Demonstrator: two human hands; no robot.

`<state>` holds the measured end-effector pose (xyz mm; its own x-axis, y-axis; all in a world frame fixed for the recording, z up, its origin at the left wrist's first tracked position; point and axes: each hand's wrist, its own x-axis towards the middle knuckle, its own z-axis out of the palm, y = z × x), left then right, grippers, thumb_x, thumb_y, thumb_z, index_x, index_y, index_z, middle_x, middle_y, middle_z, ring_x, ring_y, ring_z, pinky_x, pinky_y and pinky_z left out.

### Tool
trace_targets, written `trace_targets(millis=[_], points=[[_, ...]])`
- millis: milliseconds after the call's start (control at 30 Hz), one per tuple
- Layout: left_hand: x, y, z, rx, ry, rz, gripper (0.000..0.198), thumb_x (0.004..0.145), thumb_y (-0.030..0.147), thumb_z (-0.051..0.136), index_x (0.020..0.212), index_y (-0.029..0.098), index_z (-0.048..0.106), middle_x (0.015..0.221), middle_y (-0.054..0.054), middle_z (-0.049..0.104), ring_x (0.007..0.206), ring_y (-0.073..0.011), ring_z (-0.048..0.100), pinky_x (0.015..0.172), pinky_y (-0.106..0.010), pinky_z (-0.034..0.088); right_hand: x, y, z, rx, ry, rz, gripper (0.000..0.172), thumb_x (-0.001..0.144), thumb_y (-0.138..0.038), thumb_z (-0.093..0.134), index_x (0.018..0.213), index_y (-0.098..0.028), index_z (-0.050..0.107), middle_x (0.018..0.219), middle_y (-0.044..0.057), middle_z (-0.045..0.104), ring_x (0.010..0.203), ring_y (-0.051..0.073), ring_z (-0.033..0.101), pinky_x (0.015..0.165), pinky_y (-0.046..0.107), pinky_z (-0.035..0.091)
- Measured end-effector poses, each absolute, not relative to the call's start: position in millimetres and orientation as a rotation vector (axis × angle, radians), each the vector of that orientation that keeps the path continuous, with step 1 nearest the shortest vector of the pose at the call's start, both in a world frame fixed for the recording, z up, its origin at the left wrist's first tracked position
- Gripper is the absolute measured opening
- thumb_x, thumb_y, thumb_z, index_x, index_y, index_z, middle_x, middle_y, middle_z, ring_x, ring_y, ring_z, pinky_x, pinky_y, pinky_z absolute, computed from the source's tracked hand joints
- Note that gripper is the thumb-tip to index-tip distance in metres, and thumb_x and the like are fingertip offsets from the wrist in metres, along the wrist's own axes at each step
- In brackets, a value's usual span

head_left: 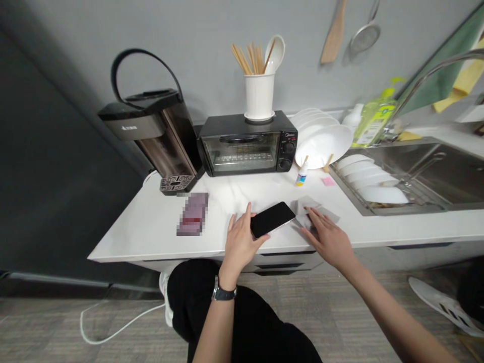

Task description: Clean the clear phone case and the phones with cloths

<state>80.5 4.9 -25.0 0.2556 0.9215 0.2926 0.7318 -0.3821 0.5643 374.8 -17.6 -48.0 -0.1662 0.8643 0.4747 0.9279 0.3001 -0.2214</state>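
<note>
A smartphone (273,220) with a dark screen lies face up on the white counter. My left hand (242,237), with a watch on its wrist, grips the phone's left end, thumb along the near edge and fingers at the far corner. Just right of the phone, my right hand (328,236) has its fingers pressed on a crumpled thin whitish wipe (302,205); part of the wipe is hidden beneath the hand. Behind the wipe stands a small white spray bottle (301,174) with a blue and yellow label. A small pink packet (328,181) lies beside it.
A blurred-out purple item (193,214) lies on the left of the counter (132,229). Behind are a water dispenser (151,136), a toaster oven (245,146) with a white utensil holder (259,96), and stacked plates (321,141). The sink (446,176) holds a dish rack.
</note>
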Motion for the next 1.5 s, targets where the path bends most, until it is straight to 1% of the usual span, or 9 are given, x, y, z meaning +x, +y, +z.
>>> trace_targets(millis=[167, 267, 433, 633, 867, 1067, 1200, 1367, 1500], points=[[76.4, 5.1, -22.8, 2.197, 1.494, 0.842, 0.114, 0.085, 0.037, 0.088, 0.171, 0.033, 0.012, 0.146, -0.006, 0.067, 0.141, -0.0301, 0.06, 0.131, -0.058, 0.026, 373.8, -7.7, -25.9, -1.285, -2.257, -0.1, 0.072, 0.107, -0.041, 0.057, 0.172, -0.033, 0.026, 0.173, 0.008, 0.04, 0.163, 0.034, 0.033, 0.131, 0.067, 0.031], [73.5, 5.9, -19.8, 2.212, 1.48, 0.83, 0.114, 0.082, 0.035, 0.089, 0.171, 0.033, 0.017, 0.145, -0.006, 0.067, 0.135, -0.0325, 0.061, 0.124, -0.056, 0.035, 366.3, 24.6, -10.7, -1.086, -2.491, 0.158, 0.078, 0.103, -0.043, 0.065, 0.171, -0.032, 0.028, 0.172, 0.008, 0.043, 0.162, 0.032, 0.034, 0.132, 0.063, 0.029], [70.0, 6.4, -18.0, 2.213, 1.432, 0.825, 0.111, 0.083, 0.029, 0.088, 0.17, 0.033, 0.02, 0.145, -0.005, 0.067, 0.133, -0.0311, 0.06, 0.119, -0.051, 0.039, 354.8, 72.1, 3.8, -1.016, -2.611, 0.465, 0.073, 0.086, -0.055, 0.084, 0.151, -0.029, 0.061, 0.146, 0.012, 0.069, 0.132, 0.035, 0.066, 0.113, 0.053, 0.052], [69.6, 4.9, -18.9, 2.17, 1.451, 0.841, 0.112, 0.084, 0.027, 0.087, 0.17, 0.034, 0.016, 0.145, -0.005, 0.067, 0.135, -0.0296, 0.061, 0.119, -0.05, 0.04, 370.0, 78.9, 26.3, -1.075, -2.573, 0.726, 0.055, 0.091, -0.065, 0.072, 0.13, -0.026, 0.07, 0.119, 0.009, 0.074, 0.106, 0.029, 0.071, 0.096, 0.044, 0.055], [74.6, 7.5, -23.8, 2.195, 1.492, 0.84, 0.115, 0.086, 0.032, 0.087, 0.171, 0.034, 0.011, 0.149, -0.009, 0.063, 0.137, -0.0324, 0.059, 0.119, -0.054, 0.043, 393.3, 66.2, 23.5, -1.143, -2.378, 0.893, 0.055, 0.093, -0.062, 0.069, 0.131, -0.022, 0.064, 0.124, 0.012, 0.071, 0.113, 0.032, 0.067, 0.102, 0.049, 0.052], [61.8, -12.0, -17.5, 2.215, 1.547, 1.136, 0.105, 0.089, 0.046, 0.084, 0.171, 0.034, 0.018, 0.168, -0.014, 0.039, 0.159, -0.0354, 0.034, 0.132, -0.059, 0.029, 385.6, 58.7, 24.9, -1.149, -2.288, 0.909, 0.058, 0.09, -0.064, 0.071, 0.131, -0.024, 0.069, 0.127, 0.012, 0.071, 0.118, 0.035, 0.066, 0.107, 0.053, 0.051], [41.7, -25.2, -23.6, 2.154, 1.637, 1.008, 0.099, 0.093, 0.044, 0.08, 0.171, 0.032, 0.02, 0.167, -0.014, 0.044, 0.154, -0.0347, 0.044, 0.127, -0.056, 0.039, 383.8, 63.6, 22.0, -1.134, -2.112, 1.202, 0.057, 0.093, -0.071, 0.064, 0.127, -0.026, 0.075, 0.13, 0.01, 0.074, 0.123, 0.034, 0.065, 0.111, 0.05, 0.048], [36.5, -17.6, -32.5, 2.123, 1.699, 0.96, 0.1, 0.091, 0.043, 0.082, 0.17, 0.03, 0.022, 0.146, -0.012, 0.065, 0.137, -0.0342, 0.06, 0.119, -0.054, 0.047, 369.0, 73.4, 7.3, -1.078, -1.86, 1.447, 0.069, 0.09, -0.085, 0.055, 0.099, -0.021, 0.081, 0.11, 0.013, 0.078, 0.112, 0.033, 0.07, 0.111, 0.048, 0.05], [40.0, -7.7, -28.4, 2.129, 1.693, 0.931, 0.105, 0.088, 0.041, 0.085, 0.17, 0.03, 0.02, 0.143, -0.01, 0.068, 0.133, -0.0334, 0.061, 0.117, -0.052, 0.048, 356.3, 74.5, 6.5, -0.938, -1.84, 1.541, 0.073, 0.095, -0.083, 0.042, 0.114, -0.023, 0.08, 0.121, 0.014, 0.078, 0.121, 0.033, 0.068, 0.116, 0.051, 0.049]])
